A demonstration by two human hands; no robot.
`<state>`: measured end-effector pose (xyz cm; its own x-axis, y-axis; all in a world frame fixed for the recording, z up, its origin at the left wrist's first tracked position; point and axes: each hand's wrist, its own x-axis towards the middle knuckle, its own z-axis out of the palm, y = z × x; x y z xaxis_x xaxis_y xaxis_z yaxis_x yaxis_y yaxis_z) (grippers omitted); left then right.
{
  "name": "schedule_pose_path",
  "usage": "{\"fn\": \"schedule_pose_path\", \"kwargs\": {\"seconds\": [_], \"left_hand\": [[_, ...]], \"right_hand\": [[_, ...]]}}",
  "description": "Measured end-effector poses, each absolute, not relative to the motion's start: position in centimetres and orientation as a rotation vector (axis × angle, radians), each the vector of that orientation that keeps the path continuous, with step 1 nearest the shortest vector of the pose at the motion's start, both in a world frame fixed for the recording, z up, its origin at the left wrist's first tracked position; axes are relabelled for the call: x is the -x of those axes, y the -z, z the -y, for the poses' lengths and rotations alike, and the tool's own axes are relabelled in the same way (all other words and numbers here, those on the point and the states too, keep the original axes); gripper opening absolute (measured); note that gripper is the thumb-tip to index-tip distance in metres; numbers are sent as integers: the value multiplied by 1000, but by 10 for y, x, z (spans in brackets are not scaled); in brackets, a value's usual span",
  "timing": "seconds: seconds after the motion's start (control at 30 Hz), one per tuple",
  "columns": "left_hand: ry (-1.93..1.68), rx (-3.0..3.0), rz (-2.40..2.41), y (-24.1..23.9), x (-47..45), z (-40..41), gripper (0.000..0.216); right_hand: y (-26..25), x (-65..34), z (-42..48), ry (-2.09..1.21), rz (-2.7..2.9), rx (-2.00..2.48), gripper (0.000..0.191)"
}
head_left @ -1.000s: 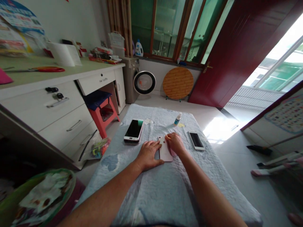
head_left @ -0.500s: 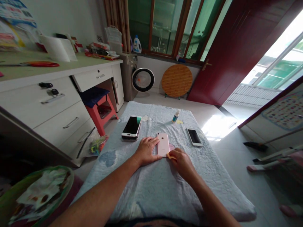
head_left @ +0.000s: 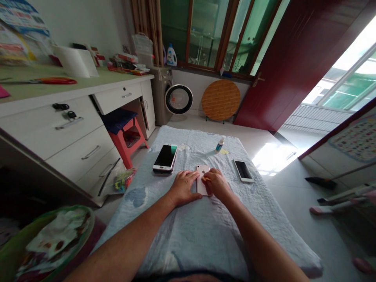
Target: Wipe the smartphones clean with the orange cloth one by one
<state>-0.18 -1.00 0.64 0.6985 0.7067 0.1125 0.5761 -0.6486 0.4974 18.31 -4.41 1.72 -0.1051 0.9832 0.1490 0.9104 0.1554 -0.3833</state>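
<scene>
Three phones are laid on the cloth-covered table: a dark-screened phone near its left edge, a second phone near its right edge, a pink phone face down mid-table; one small bottle is stood by the far edge; crumpled paper is held in a green basin; the left hand is laid flat and open against the pink phone; a yellow scrap is pinched on its back by the right hand.

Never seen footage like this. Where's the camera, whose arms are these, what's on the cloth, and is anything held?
There is no machine here. One camera sits on a person's head and looks down at their own bare arms. The left hand lies flat against a pink phone, which is face down on a pale blue cloth. The right hand pinches a small yellow piece on the phone's back. Also on the cloth are a dark-screened phone to the left, a white-edged phone to the right and a small bottle behind.
</scene>
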Motion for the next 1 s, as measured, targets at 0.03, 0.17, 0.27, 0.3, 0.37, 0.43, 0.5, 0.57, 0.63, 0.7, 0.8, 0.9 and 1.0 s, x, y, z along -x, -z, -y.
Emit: {"fn": "schedule_pose_path", "kwargs": {"seconds": [0.03,0.17,0.27,0.3,0.37,0.43,0.5,0.57,0.63,0.7,0.8,0.9,1.0], "left_hand": [[-414,-2477,-997,-6,2,10,84],[-412,-2466,-1011,-6,2,10,85],[-411,-2465,-1009,-5,2,10,87],[-413,-2465,-1007,-6,2,10,87],[-420,-2466,-1004,-6,2,10,87],[-426,-2467,-1000,-5,2,9,87],[-425,-2471,-992,-4,2,9,90],[-445,-2469,-993,-2,2,9,95],[-490,-2460,-999,1,1,9,98],[-525,-2454,-997,3,1,9,100],[-515,-2446,-1000,4,1,9,105],[-483,-2433,-1004,3,2,10,112],[-457,-2417,-1002,2,3,11,116]], "right_hand": [[-15,-187,36,-248,2040,1837,22],[-9,-200,8,-184,1932,1907,24],[-7,-203,0,-167,1903,1932,24],[-7,-202,1,-169,1895,1934,24],[-9,-200,7,-194,1907,1911,23],[-12,-195,19,-247,1985,1836,23],[-17,-190,35,-320,2103,1720,22],[-23,-184,50,-413,2212,1628,20],[-27,-180,63,-503,2285,1533,19],[-30,-177,70,-551,2325,1450,20],[-28,-175,64,-538,2357,1426,18],[-22,-177,41,-395,2345,1552,20],[-16,-180,12,-236,2254,1695,21]]}}
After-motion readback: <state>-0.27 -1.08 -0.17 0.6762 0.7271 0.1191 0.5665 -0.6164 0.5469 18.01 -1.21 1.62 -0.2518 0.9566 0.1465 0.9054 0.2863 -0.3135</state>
